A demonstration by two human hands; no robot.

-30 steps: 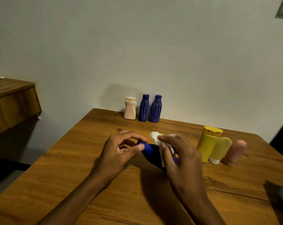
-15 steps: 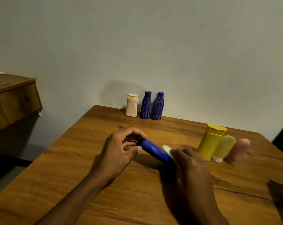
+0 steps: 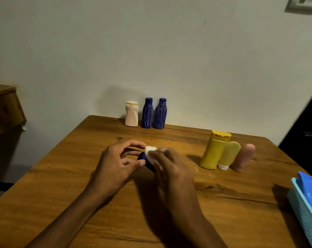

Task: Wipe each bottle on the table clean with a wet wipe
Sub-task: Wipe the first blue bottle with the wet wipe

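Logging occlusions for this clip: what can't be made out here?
- Blue bottle: head view, mostly hidden by the right hand and wet wipe.
- Right hand's fingers: motion-blurred.
- Blue basket: cut off by the right edge.
- Bottle labels: too small.

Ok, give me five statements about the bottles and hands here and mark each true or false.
1. The left hand pinches one end of the dark blue bottle. True.
2. The right hand presses a white wet wipe on that bottle. True.
3. Three blue ribbed bottles stand by the wall. False: two blue ribbed bottles and one pale pink bottle stand there.
4. The yellow bottle lies flat near the table's front edge. False: it stands on the table's right side, next to a pale yellow tube.
5. A light blue basket sits at the right edge. True.
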